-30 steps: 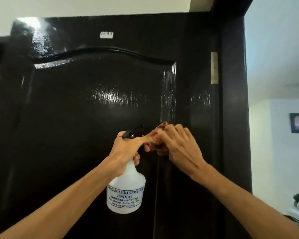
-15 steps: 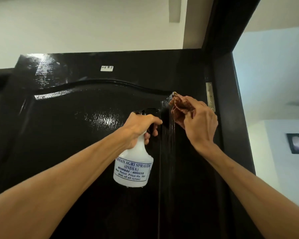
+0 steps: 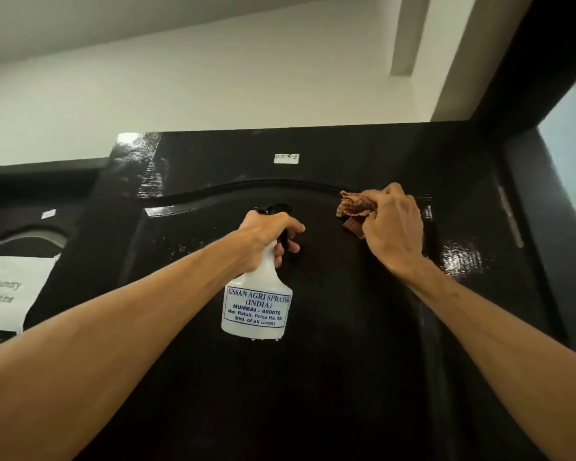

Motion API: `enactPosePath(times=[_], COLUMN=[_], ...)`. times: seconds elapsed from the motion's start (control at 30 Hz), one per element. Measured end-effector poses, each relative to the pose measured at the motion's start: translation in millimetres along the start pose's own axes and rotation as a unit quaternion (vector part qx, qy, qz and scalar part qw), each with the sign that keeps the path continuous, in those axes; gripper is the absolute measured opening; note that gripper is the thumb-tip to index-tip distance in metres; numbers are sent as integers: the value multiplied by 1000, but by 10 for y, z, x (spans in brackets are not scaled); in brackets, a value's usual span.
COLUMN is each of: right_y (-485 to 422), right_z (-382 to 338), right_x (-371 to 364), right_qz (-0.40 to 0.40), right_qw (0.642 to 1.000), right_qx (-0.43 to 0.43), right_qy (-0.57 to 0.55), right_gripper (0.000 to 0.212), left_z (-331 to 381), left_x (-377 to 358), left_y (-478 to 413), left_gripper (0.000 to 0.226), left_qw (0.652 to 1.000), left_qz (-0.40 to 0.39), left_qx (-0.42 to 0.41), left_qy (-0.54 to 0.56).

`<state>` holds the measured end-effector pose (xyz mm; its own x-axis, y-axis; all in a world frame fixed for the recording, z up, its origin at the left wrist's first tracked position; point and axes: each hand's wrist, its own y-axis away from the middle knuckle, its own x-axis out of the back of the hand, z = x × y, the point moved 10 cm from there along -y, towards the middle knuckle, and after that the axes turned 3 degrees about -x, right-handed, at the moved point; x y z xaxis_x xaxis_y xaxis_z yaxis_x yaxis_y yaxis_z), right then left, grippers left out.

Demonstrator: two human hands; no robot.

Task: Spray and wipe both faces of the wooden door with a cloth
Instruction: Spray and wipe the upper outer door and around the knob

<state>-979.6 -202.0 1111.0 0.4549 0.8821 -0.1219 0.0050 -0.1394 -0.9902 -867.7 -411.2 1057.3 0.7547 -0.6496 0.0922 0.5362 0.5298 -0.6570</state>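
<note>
A glossy black wooden door (image 3: 330,377) fills the view, its arched panel moulding near the top. My left hand (image 3: 266,237) grips the neck and black trigger of a white spray bottle (image 3: 258,304) with a blue printed label, held up in front of the panel. My right hand (image 3: 393,227) grips a crumpled brown cloth (image 3: 354,209) and holds it against the door just below the arched moulding, at the upper right of the panel. Wet streaks shine on the door at the right stile and top left corner.
The black door frame (image 3: 546,227) stands at the right with a metal hinge (image 3: 511,221). A small white sticker (image 3: 286,158) sits near the door's top edge. At the left another dark door carries a paper sign (image 3: 10,291). White ceiling lies above.
Both hands have risen up the door, the cloth going from mid-panel to the arched moulding at the top. The view has tilted upward, showing more ceiling.
</note>
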Motion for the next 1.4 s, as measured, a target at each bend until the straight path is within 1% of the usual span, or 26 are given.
enactPosePath(times=[0.13, 0.2, 0.23, 0.27, 0.3, 0.4, 0.47, 0.57, 0.63, 0.7, 0.77, 0.83, 0.97, 1.03, 1.13, 1.17, 1.3, 1.33, 1.4], right_y=[-36, -90, -113, -143, -174, -183, -162, -29, 86, 193, 290, 322, 365, 481, 770, 796, 1117, 1283, 1758], right_z=[-790, -929, -1106, -1319, -1400, -1960, -2174, -2693, -3049, -3316, -3572, -3754, -3953, -4086, -4192, -4191, -4149, -4162, -4183], right_x=[-452, -573, -703, -870, -913, -1209, -1324, -1610, -1793, -1923, -2034, -2088, -2174, -2192, -2255, -2254, -2242, -2234, -2222], right_qz=[-8, -15, -18, -27, -38, -70, -81, -95, -105, -121, -134, -130, -80, -58, -83, -89, -104, -101, -114], right_qw=[999, 999, 998, 998, 998, 994, 991, 986, 981, 972, 960, 954, 962, 951, 918, 911, 929, 923, 898], right_qx=[40, 49, 58, 58, 59, 88, 104, 137, 164, 200, 245, 270, 254, 295, 383, 398, 353, 367, 424], right_qy=[-19, -2, 6, 8, 4, 2, 3, 4, 1, 6, 16, 26, 59, 67, 54, 60, 43, 46, 40], right_gripper=[40, 40, 40, 40, 41, 40, 39, 37, 37, 39, 41, 40, 36, 36, 37, 39, 37, 36, 39], left_z=[-109, -95, -128, -173, -198, -308, -340, -498, -653, -783, -897, -996, -1233, -1259, -1351, -1370, -1745, -1791, -1922], left_x=[626, 747, 956, 1239, 1351, 1926, 2066, 2502, 2822, 3023, 3168, 3260, 3478, 3604, 3740, 3746, 3672, 3640, 3598], left_y=[-198, -228, -276, -348, -380, -460, -444, -448, -443, -420, -357, -274, -157, -120, 17, 64, 374, 419, 533], left_gripper=[19, 21, 22, 22, 22, 19, 18, 17, 21, 27, 27, 22, 16, 17, 19, 17, 12, 12, 15], left_qw=[1000, 1000, 1000, 1000, 1000, 1000, 1000, 1000, 999, 998, 998, 998, 997, 997, 995, 995, 993, 993, 992], left_qz=[-9, -14, -12, -10, -6, 9, 11, 21, 38, 53, 61, 63, 69, 76, 92, 94, 98, 98, 96], left_qx=[-11, -18, -19, -23, -20, -12, -9, -2, 3, 5, 6, 12, 33, 29, 28, 30, 64, 68, 77], left_qy=[4, 2, 2, -3, -5, -8, -12, -16, -16, -13, -16, -19, -11, -12, -11, -9, 13, 24, 32])
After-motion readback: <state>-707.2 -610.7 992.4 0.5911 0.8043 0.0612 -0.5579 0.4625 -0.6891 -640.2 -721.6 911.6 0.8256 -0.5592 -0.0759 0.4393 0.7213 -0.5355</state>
